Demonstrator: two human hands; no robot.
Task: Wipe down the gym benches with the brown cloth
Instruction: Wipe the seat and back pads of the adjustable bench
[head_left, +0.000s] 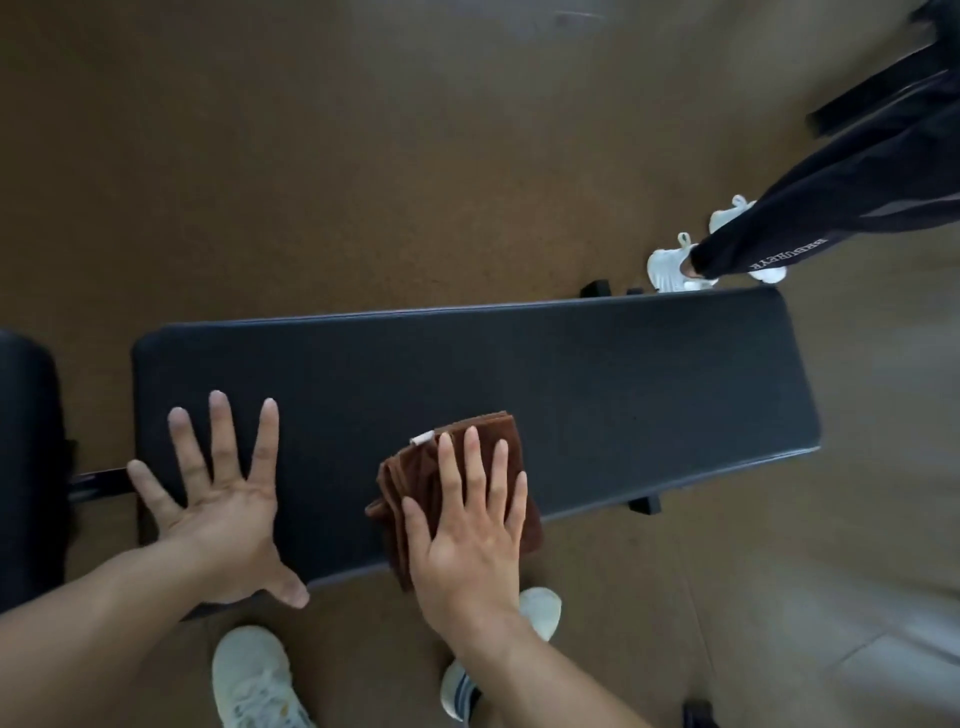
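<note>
The right hand lies flat, fingers straight, pressing the folded cloth onto the bench at its near edge. The left hand rests spread and empty on the bench's left end. The wipe looks underway; the far and right stretches and the next pad probably remain.
</note>
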